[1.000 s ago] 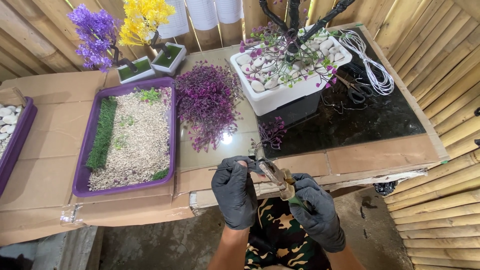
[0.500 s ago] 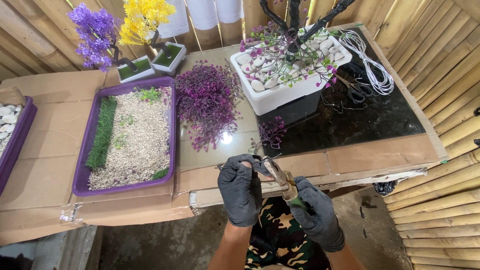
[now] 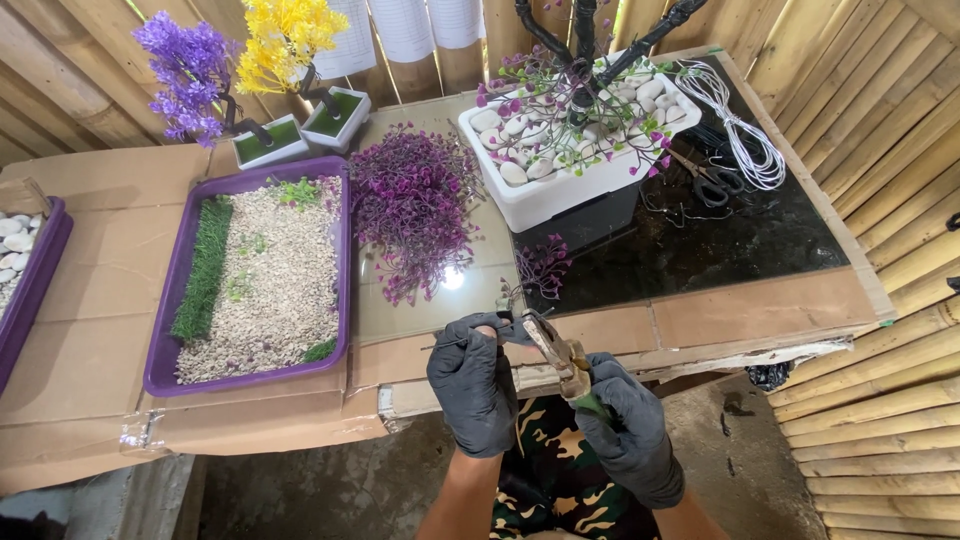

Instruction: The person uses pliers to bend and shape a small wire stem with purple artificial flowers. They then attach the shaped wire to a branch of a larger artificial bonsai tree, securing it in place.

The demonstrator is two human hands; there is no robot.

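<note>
Both my hands wear black gloves at the table's near edge. My right hand (image 3: 630, 440) grips a pair of pliers (image 3: 556, 353) with green handles, jaws pointing up-left. My left hand (image 3: 473, 385) pinches a thin dark wire (image 3: 455, 342) that meets the plier jaws. A small purple plastic sprig (image 3: 543, 266) lies on the table just beyond the jaws. Further back sits a heap of purple artificial foliage (image 3: 413, 205).
A white planter (image 3: 560, 195) with white stones and a dark artificial tree stands at the back. Scissors (image 3: 708, 178) and a white wire coil (image 3: 740, 135) lie at right. A purple tray of gravel (image 3: 255, 275) sits left, with small purple (image 3: 185, 65) and yellow (image 3: 285, 40) flower trees behind.
My hands have shifted a little at the table edge; the pliers stay on the wire and the left fingers have regripped it.
</note>
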